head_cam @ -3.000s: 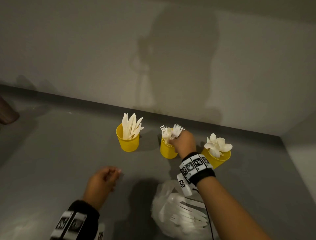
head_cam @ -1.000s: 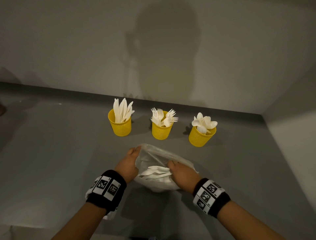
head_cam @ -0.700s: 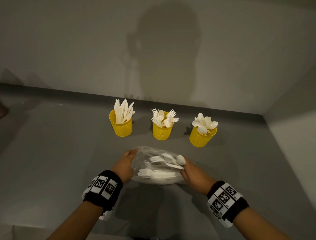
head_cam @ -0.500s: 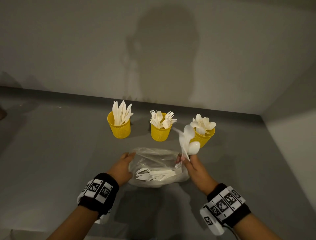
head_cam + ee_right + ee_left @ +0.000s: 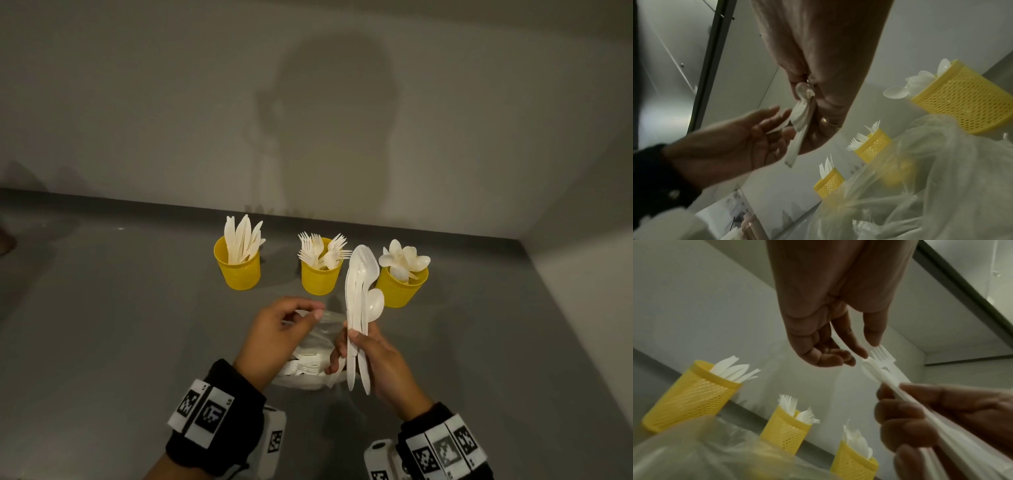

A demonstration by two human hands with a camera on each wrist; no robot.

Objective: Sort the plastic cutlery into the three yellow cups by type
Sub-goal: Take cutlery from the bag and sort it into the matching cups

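Observation:
Three yellow mesh cups stand in a row at the back: knives [image 5: 237, 270] on the left, forks [image 5: 321, 279] in the middle, spoons [image 5: 400, 291] on the right. My right hand [image 5: 352, 339] grips a mixed bundle of white cutlery [image 5: 358, 301] by the handles and holds it upright in front of the spoon cup. In the left wrist view a fork and a spoon bowl show at the tip of the bundle [image 5: 881, 368]. My left hand [image 5: 317, 310] hovers just left of the bundle with loosely curled fingers and holds nothing. Under both hands lies a clear plastic bag [image 5: 308, 370] with more cutlery.
The grey table [image 5: 120, 325] ends at a wall [image 5: 308, 137] close behind the cups, and a side wall [image 5: 582, 274] closes off the right. A brown object [image 5: 5, 241] shows at the far left edge.
My right hand drew a bundle of cutlery out of the bag and raised it upright. My left hand left the bag's edge and rose towards the bundle.

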